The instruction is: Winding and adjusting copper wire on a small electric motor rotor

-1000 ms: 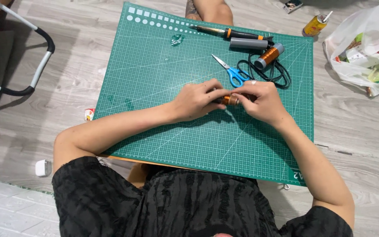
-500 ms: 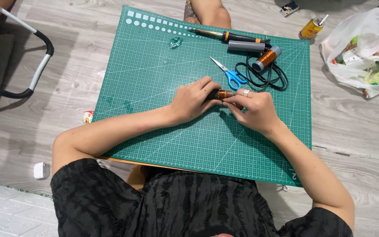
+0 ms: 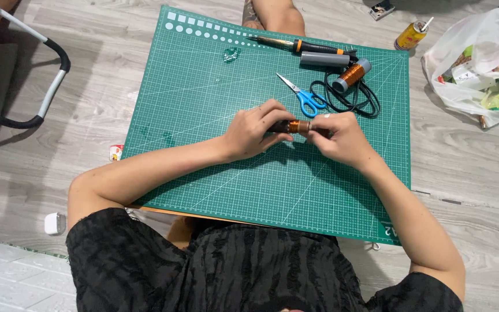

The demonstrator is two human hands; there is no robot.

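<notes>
I am looking down at a green cutting mat lying on the wooden floor. A white plastic bag is sitting far right, off the mat. My left hand and right hand are both gripping a small copper wire coil over the mat's middle. Just beyond are lying blue-handled scissors and a copper wire spool.

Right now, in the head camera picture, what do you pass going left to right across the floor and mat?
Chair frame → small white box → left hand → blue scissors → copper wire spool → yellow can → plastic bag.
</notes>
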